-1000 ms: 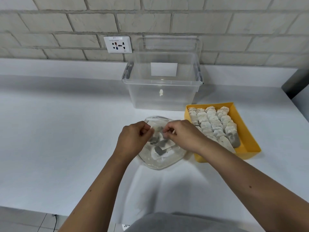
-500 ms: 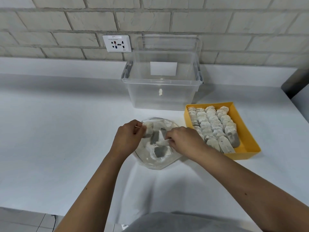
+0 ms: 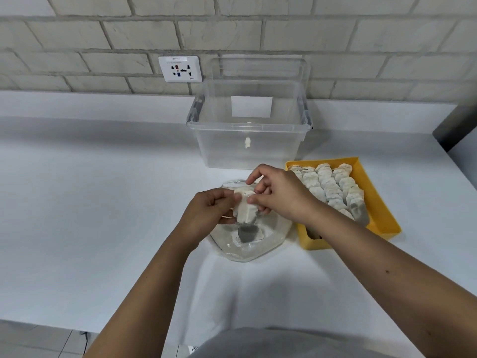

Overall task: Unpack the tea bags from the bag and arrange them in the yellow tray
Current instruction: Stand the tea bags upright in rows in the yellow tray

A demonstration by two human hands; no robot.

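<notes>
While the clear soft plastic bag (image 3: pixel 268 241) lies slumped on the white counter (image 3: pixel 103 202), a small bundle of white paper tea bags (image 3: pixel 245 209) is held just above it. The bundle is gripped from the left by the curled fingers of the left hand (image 3: pixel 206 211). At its upper right edge it is pinched by the thumb and fingers of the right hand (image 3: pixel 280 195), whose forefinger is lifted clear. At least one grey-filled sachet (image 3: pixel 247 233) can be seen inside the bag below. The yellow rectangular plastic tray (image 3: pixel 379 210) stands just beside the bag, to its right, and is mostly filled with overlapping rows of tea bags (image 3: pixel 327 184). A gap appears to be left at its near end. The bundle is judged to be very light, soft and easily crumpled or torn, and its sachets are likely to slide apart. It is best taken across its flat faces with a gentle pinch rather than by a corner, so that the stack is kept together.
</notes>
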